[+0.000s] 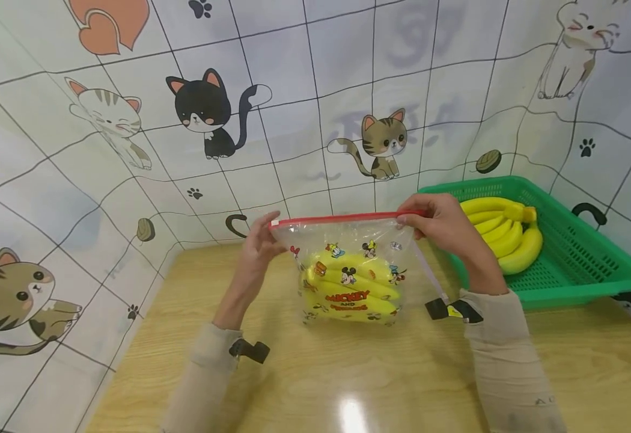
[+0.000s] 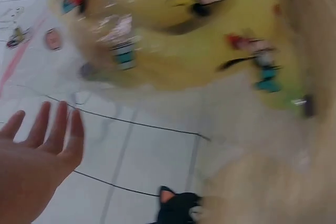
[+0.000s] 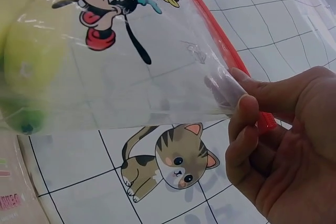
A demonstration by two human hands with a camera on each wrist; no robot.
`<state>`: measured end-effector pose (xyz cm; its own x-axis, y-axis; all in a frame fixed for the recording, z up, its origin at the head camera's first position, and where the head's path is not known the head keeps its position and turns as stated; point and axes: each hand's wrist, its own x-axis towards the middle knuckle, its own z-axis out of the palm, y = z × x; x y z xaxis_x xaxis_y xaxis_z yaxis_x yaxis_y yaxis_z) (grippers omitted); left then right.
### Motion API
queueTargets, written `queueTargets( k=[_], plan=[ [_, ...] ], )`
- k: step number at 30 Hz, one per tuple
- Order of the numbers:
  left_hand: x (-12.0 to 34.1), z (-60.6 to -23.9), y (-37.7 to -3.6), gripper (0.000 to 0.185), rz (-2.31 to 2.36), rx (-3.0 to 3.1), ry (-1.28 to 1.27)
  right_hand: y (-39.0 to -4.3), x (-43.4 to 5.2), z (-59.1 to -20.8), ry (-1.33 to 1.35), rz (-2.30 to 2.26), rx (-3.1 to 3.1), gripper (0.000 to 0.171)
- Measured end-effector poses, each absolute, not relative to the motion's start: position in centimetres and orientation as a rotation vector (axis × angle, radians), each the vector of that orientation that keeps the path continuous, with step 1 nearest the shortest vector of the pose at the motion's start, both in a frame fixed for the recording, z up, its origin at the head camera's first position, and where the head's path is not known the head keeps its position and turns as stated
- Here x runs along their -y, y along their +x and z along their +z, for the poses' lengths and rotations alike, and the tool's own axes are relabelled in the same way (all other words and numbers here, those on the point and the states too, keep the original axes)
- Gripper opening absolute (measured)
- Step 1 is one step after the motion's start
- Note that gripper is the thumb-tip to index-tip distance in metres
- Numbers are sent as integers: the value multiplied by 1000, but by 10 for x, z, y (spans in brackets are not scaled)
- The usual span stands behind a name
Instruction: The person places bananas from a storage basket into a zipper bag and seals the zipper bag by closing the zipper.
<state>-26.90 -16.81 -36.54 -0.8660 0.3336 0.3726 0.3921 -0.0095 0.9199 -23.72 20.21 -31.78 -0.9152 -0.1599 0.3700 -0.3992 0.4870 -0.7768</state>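
Two hands hold your zip bag [image 1: 350,264] upright over the middle of the surface [image 1: 348,373], bananas [image 1: 348,288] inside it. Your right hand [image 1: 445,228] pinches the red zip strip [image 1: 342,219] at its right end, grip clenched on the plastic. Your left hand [image 1: 258,249] meets the bag's left top corner; the left wrist view shows those fingers [image 2: 55,129] straight and released. Only the head view shows the green basket [image 1: 580,270] of bananas near the surface's right edge.
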Motion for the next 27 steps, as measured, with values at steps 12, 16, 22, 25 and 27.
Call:
queueTargets(
  k=[12, 16, 22, 25, 27],
  plan=[
    [142, -443, -264, 126, -2214, 2511, -909, -236, -208, -317, 499, 1455, 2633, 34],
    [140, -447, -265, 110, -2240, 2465, -949, -237, -213, -320, 473, 1493, 2733, 83],
    [140, -445, -265, 104, -2204, 2490, -903, -245, -219, -338, 583, 1304, 3184, 100],
    [141, -444, -264, 102, -2203, 2508, -858, -253, -216, -352, 743, 1157, 3328, 83],
    [141, -444, -264, 100, -2202, 2517, -841, -258, -212, -361, 864, 1182, 3315, 77]
  ],
)
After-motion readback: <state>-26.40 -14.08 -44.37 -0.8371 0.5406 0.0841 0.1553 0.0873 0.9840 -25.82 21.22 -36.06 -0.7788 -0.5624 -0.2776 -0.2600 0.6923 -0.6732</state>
